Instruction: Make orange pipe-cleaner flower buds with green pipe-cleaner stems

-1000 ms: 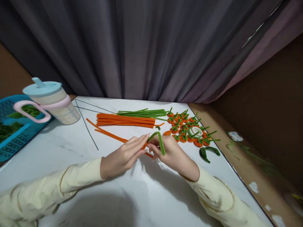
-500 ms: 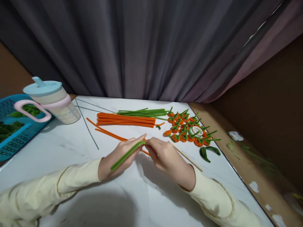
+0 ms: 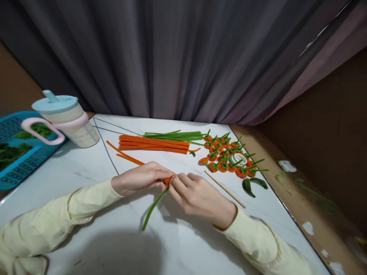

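- Pinching a small orange piece (image 3: 168, 181) narrowly between the fingertips of the left hand (image 3: 140, 177) and the right hand (image 3: 195, 194), above the middle of the white table (image 3: 200, 248).
- Seeming, by judgement, to be shaping or fastening this piece around the green stem (image 3: 155, 208), sticking out toward the near side.
- Probably calling next for a steady left pinch and a careful right-hand turn; not being able to tell the contact hidden under the fingers.
- Having a wooden stick (image 3: 225, 189) lying near the right hand.
- Showing farther back orange fuzzy sticks (image 3: 153, 144) and green fuzzy sticks (image 3: 174, 135), with many orange-and-green pieces (image 3: 223, 167) grouped at right.
- Having at left a handled cup (image 3: 61, 119) beside a blue basket (image 3: 17, 173), containing leaves (image 3: 11, 154).
- Ending behind with a dark curtain (image 3: 137, 57).
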Available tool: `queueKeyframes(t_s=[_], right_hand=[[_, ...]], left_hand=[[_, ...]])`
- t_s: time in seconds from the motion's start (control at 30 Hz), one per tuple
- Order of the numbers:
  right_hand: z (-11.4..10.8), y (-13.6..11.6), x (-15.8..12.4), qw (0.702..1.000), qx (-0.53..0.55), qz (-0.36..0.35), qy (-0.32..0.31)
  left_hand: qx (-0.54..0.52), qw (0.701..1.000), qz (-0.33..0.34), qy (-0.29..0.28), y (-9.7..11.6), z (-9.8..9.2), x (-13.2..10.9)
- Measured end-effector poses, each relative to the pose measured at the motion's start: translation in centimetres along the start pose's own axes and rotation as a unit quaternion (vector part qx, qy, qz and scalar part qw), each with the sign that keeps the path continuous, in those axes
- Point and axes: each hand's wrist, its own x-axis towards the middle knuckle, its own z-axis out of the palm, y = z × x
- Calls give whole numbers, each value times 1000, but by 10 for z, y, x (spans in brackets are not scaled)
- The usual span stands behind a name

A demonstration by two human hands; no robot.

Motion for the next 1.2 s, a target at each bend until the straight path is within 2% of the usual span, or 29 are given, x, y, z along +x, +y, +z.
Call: queueKeyframes(t_s=[0.07, 0.13, 0.23, 0.33, 0.43, 0.5, 0.57, 0.67, 0.8, 0.87, 0.9, 1.07, 1.13, 1.2], right_hand=[[1, 9, -3, 999, 42, 23, 11], [1, 17, -6, 991, 108, 83, 14], [1, 25, -10, 951, 254, 175, 18], [-1, 30, -9, 876, 417, 240, 15], [-4, 35, -6, 761, 568, 313, -24], [-5, 38, -5, 690, 643, 328, -50], [-5, 39, -5, 659, 677, 321, -70], [-4, 38, -4, 665, 673, 310, -93], [-4, 36, -4, 675, 656, 322, -102], [-5, 33, -3, 692, 634, 330, -100], [-5, 31, -3, 712, 612, 331, -94], [-6, 19, -4, 842, 457, 286, -31], [-2, 18, -4, 863, 427, 268, -30], [5, 22, -5, 861, 432, 264, -51]], left_hand=[[-41, 999, 2, -10, 2, -2, 0], [-41, 999, 21, -14, 5, -3, 0], [14, 998, 66, -5, 9, -2, -2], [104, 989, 104, 32, 11, 0, -4], [203, 967, 139, 64, 10, 1, -6], [276, 942, 178, 73, 7, 0, -7], [352, 904, 229, 74, 3, -1, -7], [429, 853, 290, 56, -2, -2, -7], [450, 839, 301, 47, -4, -2, -6], [449, 844, 291, 42, -2, -1, -6], [446, 846, 287, 41, -1, 0, -6], [416, 872, 255, 46, -1, 4, -4], [390, 891, 229, 42, -3, 5, -2], [344, 920, 183, 48, -6, 6, 1]])
